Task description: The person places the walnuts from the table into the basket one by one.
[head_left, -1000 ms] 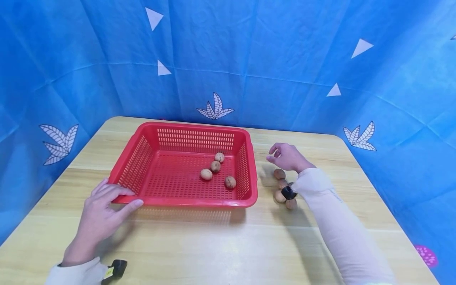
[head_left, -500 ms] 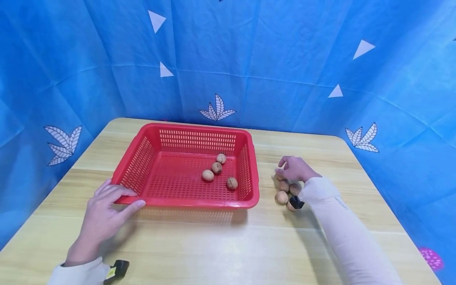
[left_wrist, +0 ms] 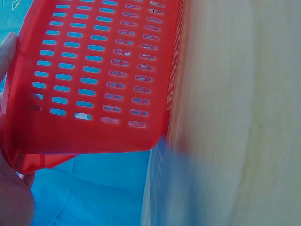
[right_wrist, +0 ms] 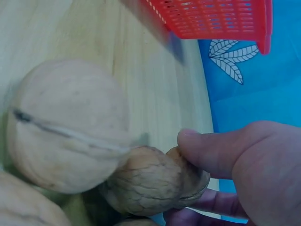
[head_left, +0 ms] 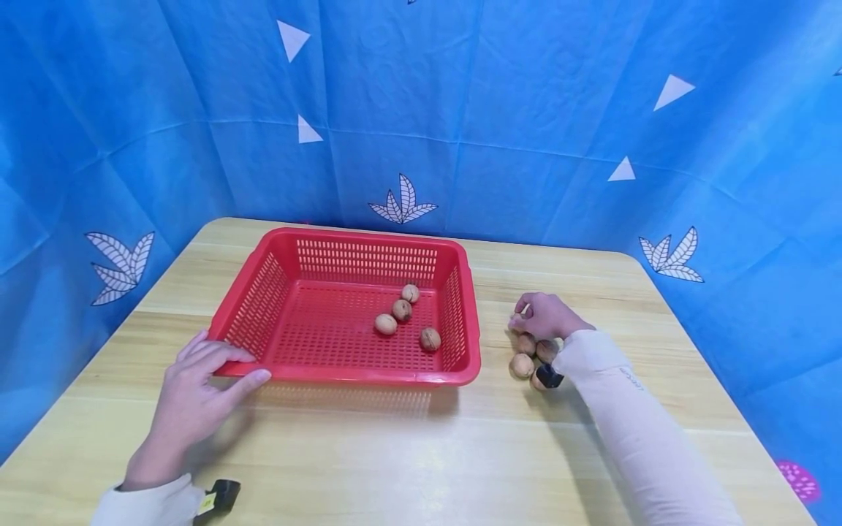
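Observation:
At the front left corner of a red plastic basket [head_left: 368,375], my left hand [head_left: 194,402] grips the rim, thumb on the near side. Several walnuts [head_left: 385,324] lie on the basket floor toward its right. To the right of the basket, my right hand [head_left: 552,318] pinches a walnut [right_wrist: 192,179] between thumb and fingers at the far end of a small pile. Other walnuts [head_left: 522,365] of that pile sit just below the hand, some partly covered by the wrist. In the right wrist view, a neighbouring walnut [right_wrist: 146,181] hides part of the pinched one.
Everything stands on a light wooden table [head_left: 368,460] with rounded far corners. A blue patterned curtain [head_left: 421,88] hangs behind the table and along both sides. Between the pile and the hand-held corner, the basket's right wall [head_left: 454,314] rises.
My right hand has come down from just beyond the pile onto its farthest walnut, and its fingers have closed around it. The left hand keeps its hold on the rim.

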